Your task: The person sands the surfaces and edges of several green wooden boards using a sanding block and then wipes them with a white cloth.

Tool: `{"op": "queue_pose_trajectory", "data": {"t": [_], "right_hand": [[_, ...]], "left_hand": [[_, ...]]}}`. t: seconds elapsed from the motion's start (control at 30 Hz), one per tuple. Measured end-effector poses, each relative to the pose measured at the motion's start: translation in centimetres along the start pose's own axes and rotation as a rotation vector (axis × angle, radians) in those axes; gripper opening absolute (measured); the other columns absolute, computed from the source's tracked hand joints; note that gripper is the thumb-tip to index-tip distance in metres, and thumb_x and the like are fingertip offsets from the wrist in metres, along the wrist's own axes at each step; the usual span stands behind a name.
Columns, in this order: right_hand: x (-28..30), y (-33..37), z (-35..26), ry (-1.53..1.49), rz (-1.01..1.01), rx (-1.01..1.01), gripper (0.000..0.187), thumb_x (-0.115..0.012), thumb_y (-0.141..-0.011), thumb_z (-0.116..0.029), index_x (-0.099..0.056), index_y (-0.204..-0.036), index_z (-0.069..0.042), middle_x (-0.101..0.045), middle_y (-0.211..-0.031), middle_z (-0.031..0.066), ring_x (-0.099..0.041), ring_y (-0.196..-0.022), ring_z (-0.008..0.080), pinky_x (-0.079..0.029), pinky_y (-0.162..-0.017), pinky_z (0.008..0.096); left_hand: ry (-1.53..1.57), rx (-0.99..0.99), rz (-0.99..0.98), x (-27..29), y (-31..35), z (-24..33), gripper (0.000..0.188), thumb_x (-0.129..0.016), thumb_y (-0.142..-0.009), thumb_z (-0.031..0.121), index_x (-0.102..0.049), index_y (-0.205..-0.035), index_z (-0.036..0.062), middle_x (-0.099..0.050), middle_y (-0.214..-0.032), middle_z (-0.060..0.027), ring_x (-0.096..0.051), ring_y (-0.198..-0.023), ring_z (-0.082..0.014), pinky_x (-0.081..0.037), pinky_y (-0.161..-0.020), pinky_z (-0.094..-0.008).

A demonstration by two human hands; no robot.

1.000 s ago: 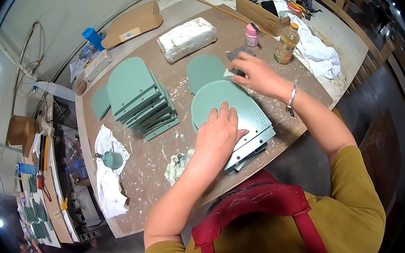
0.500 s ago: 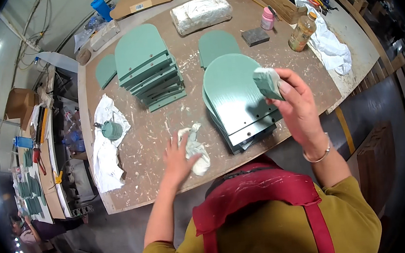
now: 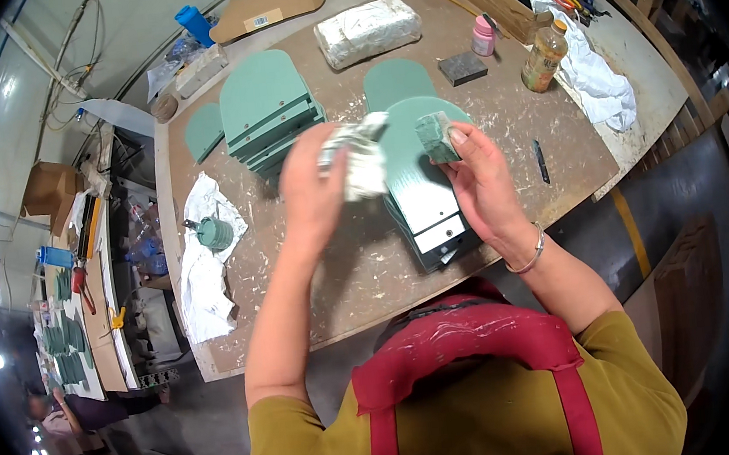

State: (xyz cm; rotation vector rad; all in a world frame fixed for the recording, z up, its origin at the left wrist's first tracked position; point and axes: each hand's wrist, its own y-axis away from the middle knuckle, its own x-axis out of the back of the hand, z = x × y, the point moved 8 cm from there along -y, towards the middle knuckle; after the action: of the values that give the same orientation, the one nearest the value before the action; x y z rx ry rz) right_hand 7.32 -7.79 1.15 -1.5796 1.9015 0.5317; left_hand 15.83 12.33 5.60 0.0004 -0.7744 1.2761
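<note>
My left hand (image 3: 309, 184) is raised over the table with its fingers closed on a crumpled white rag (image 3: 365, 162), blurred by motion. In my right hand (image 3: 485, 182) a small block (image 3: 435, 137), green-smeared and pale along one edge, is pinched between thumb and fingers. Both hands hover around the near stack of round-topped green panels (image 3: 416, 165), whose top face shines and has small holes along its near edge. Left of it stands a taller stack of similar green panels (image 3: 263, 88), partly covered by my left hand.
A green-coated pot (image 3: 214, 232) rests on a white cloth (image 3: 205, 287) at the left. Behind are a wrapped white bundle (image 3: 367, 30), a dark block (image 3: 463, 68), a pink bottle (image 3: 483, 36) and an amber bottle (image 3: 545, 57). A slim black tool (image 3: 542, 162) lies at right.
My left hand has picked the rag up off the table and moved it up and right. My right hand has shifted left with the block, uncovering the slim black tool.
</note>
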Motion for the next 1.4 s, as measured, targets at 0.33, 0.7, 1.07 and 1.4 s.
{"op": "queue_pose_trajectory", "data": {"t": [0.33, 0.7, 1.07, 1.4], "right_hand": [[0.4, 0.4, -0.1, -0.053, 0.033, 0.009, 0.023, -0.056, -0.103, -0.015, -0.057, -0.121, -0.001, -0.064, -0.115, 0.0065, -0.059, -0.106, 0.0128, -0.046, -0.098, 0.0307], [0.5, 0.4, 0.1, -0.001, 0.081, 0.055, 0.023, -0.057, -0.103, -0.015, -0.057, -0.120, -0.001, -0.062, -0.111, 0.0039, -0.057, -0.104, 0.0102, -0.046, -0.096, 0.0284], [0.2, 0.4, 0.3, 0.085, 0.079, 0.052, 0.025, -0.058, -0.103, -0.016, -0.056, -0.122, 0.000, -0.060, -0.113, 0.0032, -0.056, -0.105, 0.0103, -0.046, -0.096, 0.0287], [-0.1, 0.4, -0.2, 0.084, 0.066, 0.036, 0.024, -0.059, -0.102, -0.017, -0.057, -0.119, -0.001, -0.061, -0.112, 0.0031, -0.057, -0.102, 0.0094, -0.046, -0.094, 0.0277]], "left_hand": [[-0.207, -0.087, -0.383, -7.3, 4.3, 2.1, 0.085, -0.084, -0.074, 0.032, -0.045, -0.144, 0.0059, -0.029, -0.160, -0.0142, -0.018, -0.151, -0.0408, -0.026, -0.120, -0.0499], [-0.028, -0.230, -0.255, -6.9, 6.7, 1.7, 0.070, -0.086, -0.067, 0.027, -0.057, -0.127, 0.0062, -0.038, -0.154, -0.0146, -0.024, -0.146, -0.0473, -0.030, -0.115, -0.0569], [-0.017, -0.317, 0.009, -6.8, 9.8, 3.1, 0.029, -0.077, -0.069, 0.005, -0.067, -0.097, 0.0062, -0.066, -0.121, -0.0072, -0.050, -0.127, -0.0391, -0.043, -0.104, -0.0478], [0.653, 0.296, 0.004, -1.5, 11.8, -2.8, 0.025, -0.067, -0.088, -0.002, -0.062, -0.113, 0.0018, -0.069, -0.106, -0.0099, -0.067, -0.096, -0.0187, -0.056, -0.084, -0.0355]]}}
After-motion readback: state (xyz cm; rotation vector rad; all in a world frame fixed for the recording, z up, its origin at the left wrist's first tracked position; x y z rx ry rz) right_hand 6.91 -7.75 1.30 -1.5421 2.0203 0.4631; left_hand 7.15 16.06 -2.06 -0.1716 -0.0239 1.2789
